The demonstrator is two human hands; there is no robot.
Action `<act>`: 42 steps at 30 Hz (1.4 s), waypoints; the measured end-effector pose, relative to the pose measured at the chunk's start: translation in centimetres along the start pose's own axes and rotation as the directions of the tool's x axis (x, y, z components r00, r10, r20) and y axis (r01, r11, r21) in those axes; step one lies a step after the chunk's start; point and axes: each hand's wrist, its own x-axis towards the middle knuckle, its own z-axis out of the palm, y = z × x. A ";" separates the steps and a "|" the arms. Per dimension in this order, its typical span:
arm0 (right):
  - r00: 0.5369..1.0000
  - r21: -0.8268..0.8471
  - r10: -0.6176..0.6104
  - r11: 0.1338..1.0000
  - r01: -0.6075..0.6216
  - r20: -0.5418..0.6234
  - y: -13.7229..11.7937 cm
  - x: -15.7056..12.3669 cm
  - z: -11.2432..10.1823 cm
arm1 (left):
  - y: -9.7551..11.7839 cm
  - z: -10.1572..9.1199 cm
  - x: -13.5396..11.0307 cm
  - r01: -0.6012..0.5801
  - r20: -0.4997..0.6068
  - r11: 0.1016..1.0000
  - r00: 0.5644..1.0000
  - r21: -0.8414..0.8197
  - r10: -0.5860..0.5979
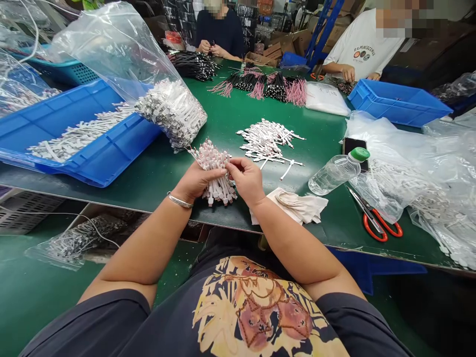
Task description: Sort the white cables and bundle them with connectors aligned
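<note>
A thick bundle of short white cables (219,191) with small connector ends is wrapped in my left hand (197,179), just above the table's near edge. My right hand (245,179) meets the bundle from the right, thumb and forefinger pinched together at its side. Whether a single cable sits in that pinch is too small to make out. Beyond the hands lies a loose pile of similar white cables (266,138), with a few strays at its near side. To the left, a clear plastic bag (174,114) full of white cables leans on a blue tray's edge.
The blue tray (111,163) holds more white cables. On the right are a cloth (297,206), a clear bottle (330,173), a phone (355,144), red-handled scissors (375,220) and bagged cables (416,183). Two people sit across the table, near black and pink wire bundles (275,89).
</note>
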 end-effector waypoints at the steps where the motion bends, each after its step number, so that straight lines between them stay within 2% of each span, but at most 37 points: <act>1: 1.000 -0.035 -0.019 0.999 0.019 -0.016 -0.1 -0.2 0.2 | -0.1 0.1 -0.1 -0.014 -0.001 1.000 1.000 0.013 0.014; 5: 0.988 -0.164 -0.138 0.978 0.125 -0.067 -0.6 -0.9 0.3 | -0.6 0.2 -0.3 -0.055 -0.049 0.996 0.997 0.070 0.058; 9: 0.959 -0.307 -0.284 0.911 0.275 0.016 -1.2 -1.5 0.6 | -1.1 0.3 -0.2 -0.123 -0.150 0.981 0.978 0.152 0.146; 11: 0.950 -0.371 -0.305 0.877 0.306 0.063 -1.5 -1.5 0.7 | -0.9 0.3 0.0 -0.155 -0.241 0.980 0.953 0.129 0.182; 14: 0.970 -0.501 -0.196 0.831 0.243 0.146 -1.8 -0.3 0.3 | 0.3 -0.3 -0.1 -0.174 -0.393 0.985 0.904 0.014 0.166; 16: 0.970 -0.652 -0.061 0.731 0.203 0.234 -2.0 1.3 -0.1 | 1.6 -1.2 -0.4 -0.179 -0.466 0.983 0.873 -0.037 0.142; 18: 0.946 -0.765 0.044 0.601 0.231 0.321 -2.0 3.4 -0.4 | 2.9 -2.3 -1.0 -0.186 -0.507 0.982 0.850 -0.040 0.140; 22: 0.892 -0.795 0.116 0.513 0.322 0.436 -1.1 6.8 0.6 | 4.5 -4.3 -2.4 -0.125 -0.527 0.992 0.843 0.002 0.107; 25: 0.862 -0.798 0.153 0.481 0.362 0.483 0.0 7.8 2.1 | 4.9 -5.2 -3.1 -0.073 -0.521 0.997 0.850 0.033 0.080; 28: 0.849 -0.790 0.162 0.483 0.377 0.504 0.9 8.2 2.9 | 4.9 -5.8 -3.2 -0.043 -0.519 0.998 0.852 0.048 0.062; 31: 0.857 -0.778 0.151 0.518 0.355 0.492 1.1 8.7 2.9 | 4.7 -6.1 -2.5 0.006 -0.515 1.000 0.857 0.022 0.006; 34: 0.878 -0.750 0.144 0.593 0.292 0.455 0.5 8.7 3.1 | 4.4 -5.9 -1.3 0.032 -0.489 0.999 0.871 -0.019 -0.038; 37: 0.876 -0.673 0.120 0.691 0.264 0.467 -0.8 7.3 4.0 | 4.2 -5.3 0.1 0.047 -0.446 0.998 0.893 -0.051 -0.065; 39: 0.870 -0.596 0.060 0.751 0.284 0.490 -1.9 5.9 4.8 | 4.2 -4.9 0.8 0.040 -0.425 0.993 0.901 -0.110 -0.083; 40: 0.881 -0.510 -0.032 0.805 0.303 0.472 -2.3 5.2 5.1 | 4.2 -4.7 1.0 0.036 -0.419 0.989 0.903 -0.145 -0.094; 42: 0.900 -0.412 -0.152 0.849 0.330 0.408 -2.9 4.1 5.7 | 4.2 -4.5 1.3 0.034 -0.416 0.980 0.902 -0.198 -0.115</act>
